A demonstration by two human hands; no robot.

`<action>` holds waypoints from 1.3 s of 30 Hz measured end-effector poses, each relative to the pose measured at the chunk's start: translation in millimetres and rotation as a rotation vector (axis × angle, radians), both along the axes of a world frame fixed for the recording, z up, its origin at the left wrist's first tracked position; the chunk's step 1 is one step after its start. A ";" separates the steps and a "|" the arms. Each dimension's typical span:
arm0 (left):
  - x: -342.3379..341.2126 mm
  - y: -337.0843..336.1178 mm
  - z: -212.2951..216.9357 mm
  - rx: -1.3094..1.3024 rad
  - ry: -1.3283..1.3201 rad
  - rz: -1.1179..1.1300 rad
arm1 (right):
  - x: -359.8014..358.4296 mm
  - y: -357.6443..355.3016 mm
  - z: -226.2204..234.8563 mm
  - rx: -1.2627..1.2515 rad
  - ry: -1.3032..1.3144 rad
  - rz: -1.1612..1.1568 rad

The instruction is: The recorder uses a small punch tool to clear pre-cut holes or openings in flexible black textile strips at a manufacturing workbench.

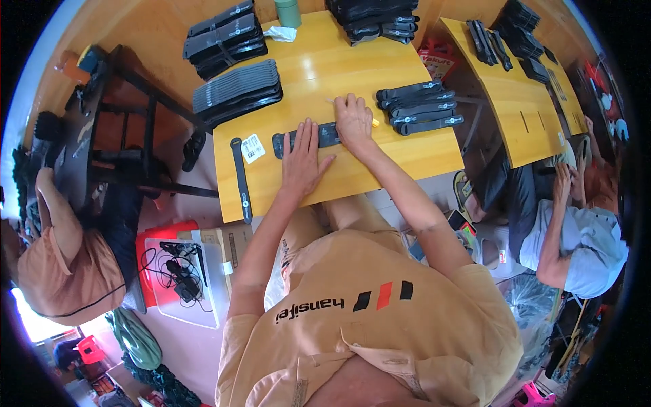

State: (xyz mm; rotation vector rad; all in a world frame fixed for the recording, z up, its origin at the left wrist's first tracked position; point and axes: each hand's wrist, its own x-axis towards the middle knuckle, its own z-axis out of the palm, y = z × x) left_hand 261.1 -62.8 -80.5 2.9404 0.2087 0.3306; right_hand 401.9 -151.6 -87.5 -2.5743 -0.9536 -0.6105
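Note:
A flat black packet or strip lies across the wooden table in front of me. My left hand rests flat on its left part, fingers stretched out. Over its right end is my right hand, its fingers bent and closed; what they hold is mostly hidden. A small yellow piece shows beside that hand, and a thin pale tip pokes out near its fingertips. To the left, a white label card sits beside a long black strap with a rounded end.
Stacked black packets stand at the table's left, with more bundles behind. Black straps lie at the right, another pile at the back near a green canister. Two people sit at side tables.

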 end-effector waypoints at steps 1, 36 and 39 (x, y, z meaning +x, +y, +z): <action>0.9 1.5 2.6 -0.011 -0.028 -0.014 | 1.7 -0.8 1.9 0.003 -0.031 -0.003; -304.8 -35.7 -61.9 -0.365 0.600 0.635 | -103.4 -67.3 13.0 0.042 0.090 0.339; -294.3 -33.9 -64.6 -0.420 0.616 0.594 | -105.7 -73.0 11.2 0.073 0.096 0.338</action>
